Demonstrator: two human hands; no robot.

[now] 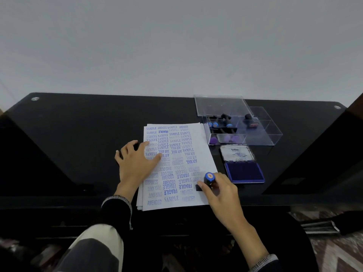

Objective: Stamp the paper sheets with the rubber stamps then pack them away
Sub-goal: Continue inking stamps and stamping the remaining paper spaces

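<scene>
Top white paper sheet (pixel 176 165) of the stack on the black glass table (pixel 78 134) is nearly full of blue stamp marks. Left hand (pixel 135 163) presses it flat, fingers straight; right hand (pixel 218 189) grips a black blue-capped rubber stamp (pixel 208 178) down at the sheet's lower right edge. Packing not started, I judge: clear plastic box (pixel 261 130) and purple ink pad (pixel 244 171) lie open.

Black glass table (pixel 78 134), pale wall (pixel 176 46)

Left hand (pixel 137 161): palm down, fingers straight and spread, resting flat on the paper (pixel 177 165) at its left edge; forearm in a dark sleeve with a patterned cuff, reaching in from lower left. Right hand (pixel 220 190): fingers curled round a blue-capped stamp (pixel 208 178), holding it upright with its base on the sheet's right edge; bare forearm extends from lower right, cuff pushed back.
</scene>
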